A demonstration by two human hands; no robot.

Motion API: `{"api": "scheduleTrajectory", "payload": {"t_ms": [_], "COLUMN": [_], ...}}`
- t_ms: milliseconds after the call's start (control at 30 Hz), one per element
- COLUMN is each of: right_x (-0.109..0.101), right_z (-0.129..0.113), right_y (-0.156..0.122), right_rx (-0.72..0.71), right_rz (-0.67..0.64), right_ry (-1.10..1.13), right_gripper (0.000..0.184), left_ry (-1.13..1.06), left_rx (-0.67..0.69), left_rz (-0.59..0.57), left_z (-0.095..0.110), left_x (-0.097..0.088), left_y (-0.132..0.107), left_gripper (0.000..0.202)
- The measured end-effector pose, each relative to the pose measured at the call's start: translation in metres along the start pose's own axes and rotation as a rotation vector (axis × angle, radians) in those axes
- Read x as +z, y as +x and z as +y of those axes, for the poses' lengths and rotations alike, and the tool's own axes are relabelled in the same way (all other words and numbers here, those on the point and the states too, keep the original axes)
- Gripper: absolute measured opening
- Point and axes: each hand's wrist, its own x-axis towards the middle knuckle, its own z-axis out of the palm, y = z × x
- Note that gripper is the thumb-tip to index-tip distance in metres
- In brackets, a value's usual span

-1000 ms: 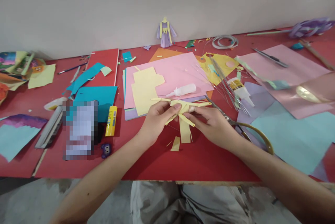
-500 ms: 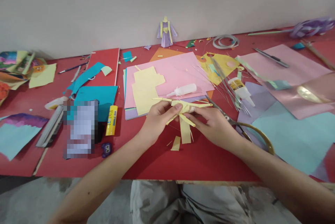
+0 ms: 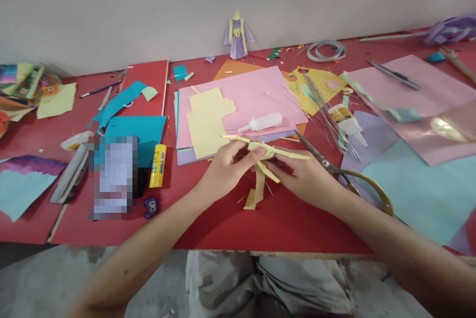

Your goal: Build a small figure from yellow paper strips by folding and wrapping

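One pale-yellow, thin-limbed rolled-paper piece [image 3: 284, 152], left hand [image 3: 227, 166] is pinching it, right hand [image 3: 307, 174] is gripping its other side, yellow-handled metal scissors [image 3: 326, 163] are lying nearby

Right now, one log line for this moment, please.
left hand: holding yellow paper piece; right hand: holding same piece; scissors: beside right hand; squeeze bottle: beyond hands

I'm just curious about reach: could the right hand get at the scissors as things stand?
Probably yes: the scissors lie beside the right hand with nothing visible between, though it holds the yellow paper piece.
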Motion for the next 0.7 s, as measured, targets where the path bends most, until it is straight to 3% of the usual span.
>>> {"api": "scheduleTrajectory", "payload": {"t_ms": [700], "right_x": [-0.002], "right_z": [-0.0006], "right_y": [0.0005], "right_rx": [-0.025], "right_rz": [-0.026], "right_ry": [-0.075], "right_gripper": [0.026], "left_ry": [0.057], "left_rx": [-0.036], "left_rz": [-0.011], "left_z": [0.0018], "left_x": [-0.0005], "left_y": [0.0008], "left_gripper": [0.029]}}
